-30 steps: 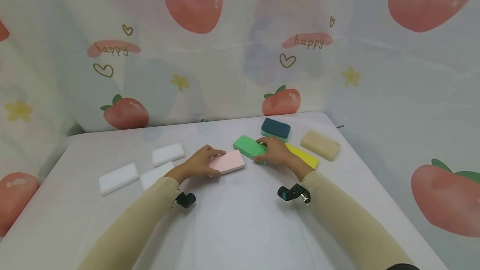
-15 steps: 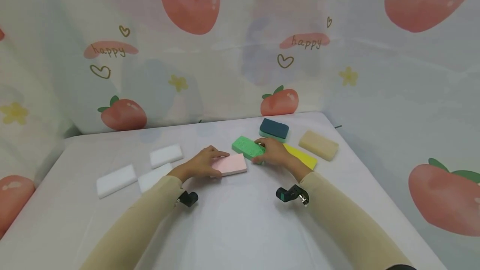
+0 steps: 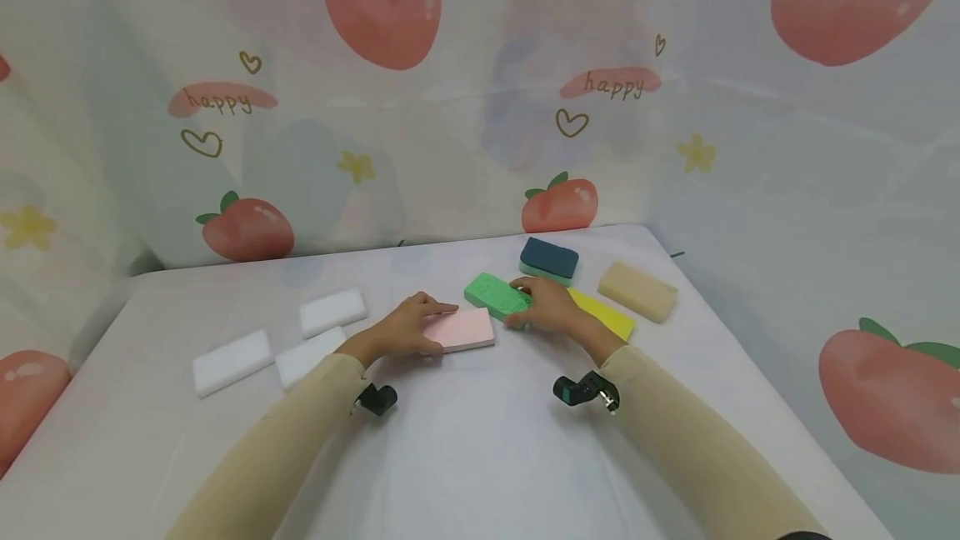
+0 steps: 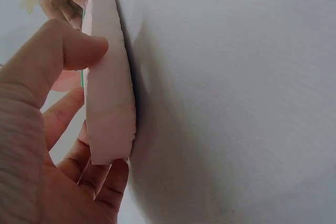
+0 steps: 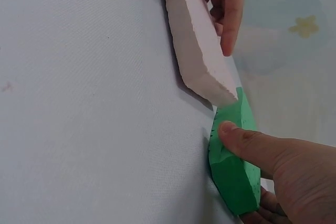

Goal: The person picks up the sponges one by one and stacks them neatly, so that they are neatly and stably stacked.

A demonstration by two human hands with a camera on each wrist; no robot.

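Observation:
Near the middle of the table, my left hand [image 3: 405, 326] grips a pink sponge [image 3: 461, 330] by its left end. In the left wrist view the thumb lies on the near long side of that pink sponge [image 4: 110, 87], with fingers at its far side and end. My right hand [image 3: 549, 305] holds a green sponge [image 3: 491, 294] by its right end. The right wrist view shows its thumb on one side of the green sponge [image 5: 233, 177] and fingers beneath the end. One corner of the pink sponge comes right up to the green one.
Several white sponges [image 3: 234, 362] lie at the left. Right of the right hand are a yellow sponge [image 3: 603, 312], a beige sponge [image 3: 639, 291] and a dark blue and green sponge [image 3: 549, 259]. A fruit-printed cloth [image 3: 450, 132] hangs behind the white table [image 3: 480, 457].
The left hand has shifted the pink sponge slightly right, turning it a little, toward the green sponge. The right hand keeps its hold on the green sponge.

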